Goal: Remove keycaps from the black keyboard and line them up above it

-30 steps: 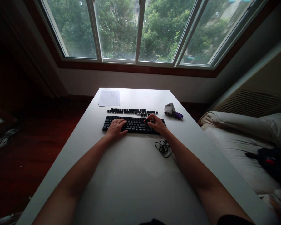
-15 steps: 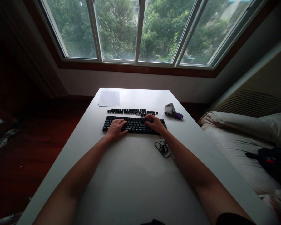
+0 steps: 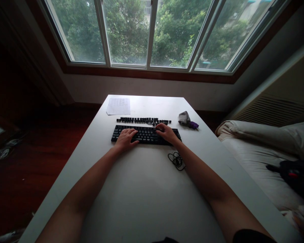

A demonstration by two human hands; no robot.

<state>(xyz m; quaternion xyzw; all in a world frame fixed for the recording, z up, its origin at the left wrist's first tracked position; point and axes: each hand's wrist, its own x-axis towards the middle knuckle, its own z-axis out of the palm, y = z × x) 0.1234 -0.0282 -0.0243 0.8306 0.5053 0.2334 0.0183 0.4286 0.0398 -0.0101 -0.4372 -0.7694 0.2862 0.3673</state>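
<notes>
A black keyboard (image 3: 148, 135) lies crosswise on the white table (image 3: 142, 189). My left hand (image 3: 126, 139) rests flat on its left part, fingers stretched out and the thumb apart. Over the right part is my right hand (image 3: 167, 133), with thumb and fingers bent together at the upper rows. Anything between those fingertips is too small to make out. Just behind the keyboard stand loose black keycaps (image 3: 139, 119) in a long row, with a few more at its right end, close to my right fingertips.
A coiled black cable (image 3: 176, 160) lies beside my right forearm. Grey and purple cloth (image 3: 184, 117) sits at the back right, and a printed sheet of paper (image 3: 118, 106) at the back left. Beyond the table's right edge is a pale padded seat (image 3: 258, 162).
My right fingertips have shifted very slightly at the upper rows of the keyboard. My left hand stays in place on the keys.
</notes>
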